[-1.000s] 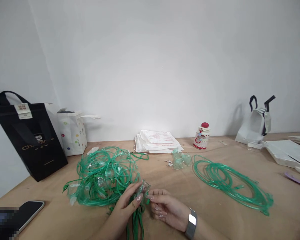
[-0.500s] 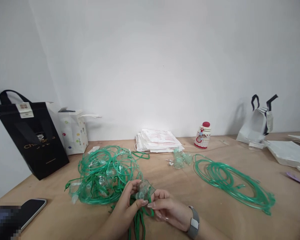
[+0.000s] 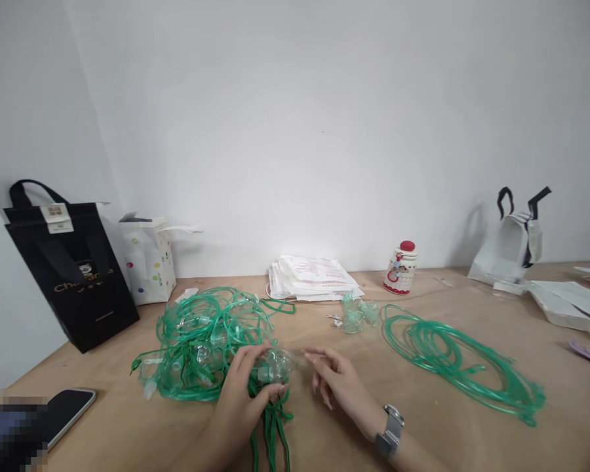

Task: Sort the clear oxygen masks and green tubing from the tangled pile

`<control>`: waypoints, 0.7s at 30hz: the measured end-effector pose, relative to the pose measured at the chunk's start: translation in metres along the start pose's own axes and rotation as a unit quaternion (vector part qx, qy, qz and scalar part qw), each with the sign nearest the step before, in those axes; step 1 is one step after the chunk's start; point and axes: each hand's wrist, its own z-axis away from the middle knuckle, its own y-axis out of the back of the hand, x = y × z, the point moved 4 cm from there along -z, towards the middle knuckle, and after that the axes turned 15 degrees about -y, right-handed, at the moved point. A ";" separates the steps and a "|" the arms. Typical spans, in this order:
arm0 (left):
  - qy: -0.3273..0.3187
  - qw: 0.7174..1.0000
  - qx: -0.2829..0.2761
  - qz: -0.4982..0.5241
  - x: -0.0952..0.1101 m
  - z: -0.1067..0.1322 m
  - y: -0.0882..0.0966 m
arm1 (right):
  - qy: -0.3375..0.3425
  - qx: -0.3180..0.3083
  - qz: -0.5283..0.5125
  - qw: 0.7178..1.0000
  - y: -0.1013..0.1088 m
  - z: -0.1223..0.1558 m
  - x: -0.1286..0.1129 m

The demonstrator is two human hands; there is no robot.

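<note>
A clear green oxygen mask (image 3: 276,367) is held in my left hand (image 3: 248,387), its thumb and fingers closed round the near left side. Green elastic straps (image 3: 271,432) hang from it toward the table's front edge. My right hand (image 3: 337,383) is just right of the mask, fingers loosely bent and apart, nothing plainly in them; the fingertips are a little blurred. Behind and left of my left hand lies a tangled pile of green tubing (image 3: 191,387) with more masks and straps in it.
Small clear green masks (image 3: 354,314) lie ahead, before a stack of white printed packets (image 3: 314,278). Coiled green tubing (image 3: 452,357) is on the right. A white bottle (image 3: 400,269) with a red lid, a black bag (image 3: 73,282), a spotted bag (image 3: 150,262) and a phone (image 3: 69,410) stand or lie around.
My right hand has let go of the mask's strap side and moved right, away from it. My left hand still holds the mask, now turned and slightly lower.
</note>
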 end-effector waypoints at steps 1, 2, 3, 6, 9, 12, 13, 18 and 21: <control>-0.019 0.999 -0.020 -0.033 0.001 0.002 -0.002 | 0.019 0.006 0.000 1.000 0.001 0.002 -0.002; -0.033 0.997 -0.037 -0.054 0.002 0.004 -0.004 | 0.033 -0.004 0.010 0.999 0.000 0.004 -0.004; -0.043 0.996 -0.049 -0.068 0.002 0.006 -0.005 | 0.040 -0.029 0.027 0.998 -0.005 0.008 -0.004; -0.067 0.992 -0.061 -0.089 0.004 0.008 -0.008 | 0.035 -0.109 0.074 0.991 -0.021 0.016 0.001; -0.073 0.991 -0.057 -0.101 0.007 0.008 -0.008 | 0.065 -0.072 0.071 0.993 -0.025 0.020 0.003; -0.073 0.990 -0.068 -0.104 0.008 0.009 -0.009 | 0.084 -0.033 0.082 0.993 -0.025 0.021 0.004; -0.076 0.989 -0.074 -0.104 0.007 0.010 -0.009 | 0.080 -0.036 0.091 0.992 -0.025 0.021 0.004; -0.118 0.978 -0.085 -0.152 0.009 0.015 -0.013 | 0.057 0.000 0.070 0.996 -0.018 0.015 0.000; -0.154 0.960 -0.087 -0.216 0.013 0.019 -0.016 | 0.046 0.008 0.029 0.998 -0.013 0.012 -0.002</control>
